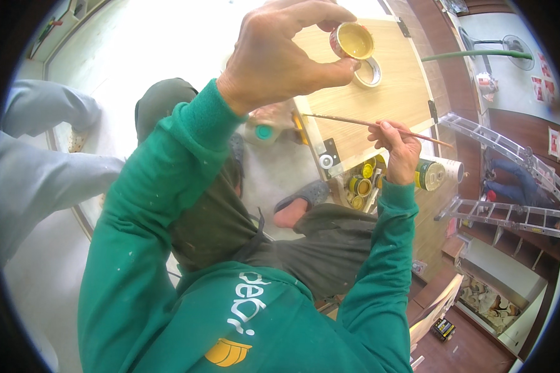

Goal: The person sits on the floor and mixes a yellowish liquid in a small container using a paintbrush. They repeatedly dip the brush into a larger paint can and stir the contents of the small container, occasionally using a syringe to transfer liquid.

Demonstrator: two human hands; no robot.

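Observation:
My left hand is raised and grips a small open tin of yellowish liquid between thumb and fingers. My right hand holds a thin long-handled brush that points left, its tip near the edge of a light wooden panel. A roll of tape lies on the panel just below the tin. Both arms wear green sleeves.
Several small open yellow tins and a larger green can sit below the panel by my right hand. My foot in a grey sandal rests on the floor. An aluminium ladder lies at right. A grey-sleeved person stands at left.

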